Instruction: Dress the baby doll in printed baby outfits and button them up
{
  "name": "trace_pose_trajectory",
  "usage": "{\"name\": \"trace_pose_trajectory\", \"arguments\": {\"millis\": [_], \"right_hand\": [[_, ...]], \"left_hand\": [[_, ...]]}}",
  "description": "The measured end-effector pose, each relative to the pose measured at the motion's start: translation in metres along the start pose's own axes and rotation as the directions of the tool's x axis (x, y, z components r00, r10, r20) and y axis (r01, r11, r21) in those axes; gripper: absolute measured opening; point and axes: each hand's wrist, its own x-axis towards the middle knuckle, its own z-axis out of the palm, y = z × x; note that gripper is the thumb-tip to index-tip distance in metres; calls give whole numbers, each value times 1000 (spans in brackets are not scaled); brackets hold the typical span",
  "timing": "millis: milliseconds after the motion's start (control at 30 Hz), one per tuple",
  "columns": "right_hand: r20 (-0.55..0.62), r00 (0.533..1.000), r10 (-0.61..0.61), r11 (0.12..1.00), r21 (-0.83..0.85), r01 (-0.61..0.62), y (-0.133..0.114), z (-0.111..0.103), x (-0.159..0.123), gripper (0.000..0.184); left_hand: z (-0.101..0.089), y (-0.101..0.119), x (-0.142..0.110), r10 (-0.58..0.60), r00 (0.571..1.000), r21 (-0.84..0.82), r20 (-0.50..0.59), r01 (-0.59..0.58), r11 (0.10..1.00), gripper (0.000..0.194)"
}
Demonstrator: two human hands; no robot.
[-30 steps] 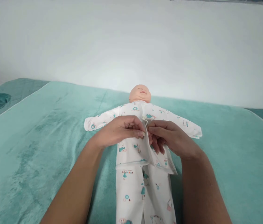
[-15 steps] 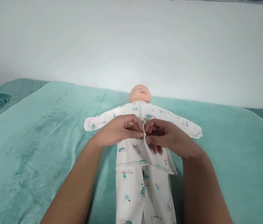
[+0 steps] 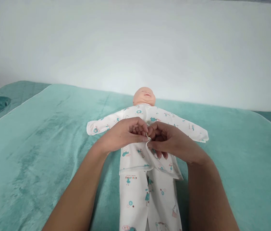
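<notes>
Here, over the printed trousers [image 3: 135, 199], our left [image 3: 128, 134] and right hands [image 3: 169, 139] pinch the front edge of the white shirt [image 3: 135, 160] between their fingers (both thumbs nearly meet); beyond, the doll's head [image 3: 144, 96] lies on the green cover [image 3: 53, 128].

White shirt [image 3: 133, 160] with teal-and-pink prints, teal blanket [image 3: 46, 138].

Lone head view, forward and down, apparently near the doll [image 3: 144, 96]
</notes>
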Motion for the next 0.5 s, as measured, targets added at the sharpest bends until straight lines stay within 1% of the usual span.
{"name": "trace_pose_trajectory", "arguments": {"millis": [100, 200, 333, 400, 500], "right_hand": [[-11, 1000, -16, 1000, 7, 16, -1, 0, 0, 18], [-28, 999, -31, 999, 25, 32, -2, 0, -1, 18], [-25, 999, -24, 999, 35, 25, -2, 0, -1, 18], [-25, 999, -20, 999, 38, 21, -2, 0, -1, 17], [-26, 1000, -17, 999, 36, 18, -2, 0, -1, 14]], "left_hand": [[-2, -1, -1, 35, 999, 34, 41, -37, 999, 9], [-5, -1, -1, 57, 995, 93, 77, -64, 994, 13], [-8, -1, -2, 10, 997, 128, 72, -20, 992, 16], [-8, -1, -1, -13, 998, 124, 64, 4, 992, 15], [-8, -3, -1, -17, 999, 106, 47, 11, 994, 11]]}}
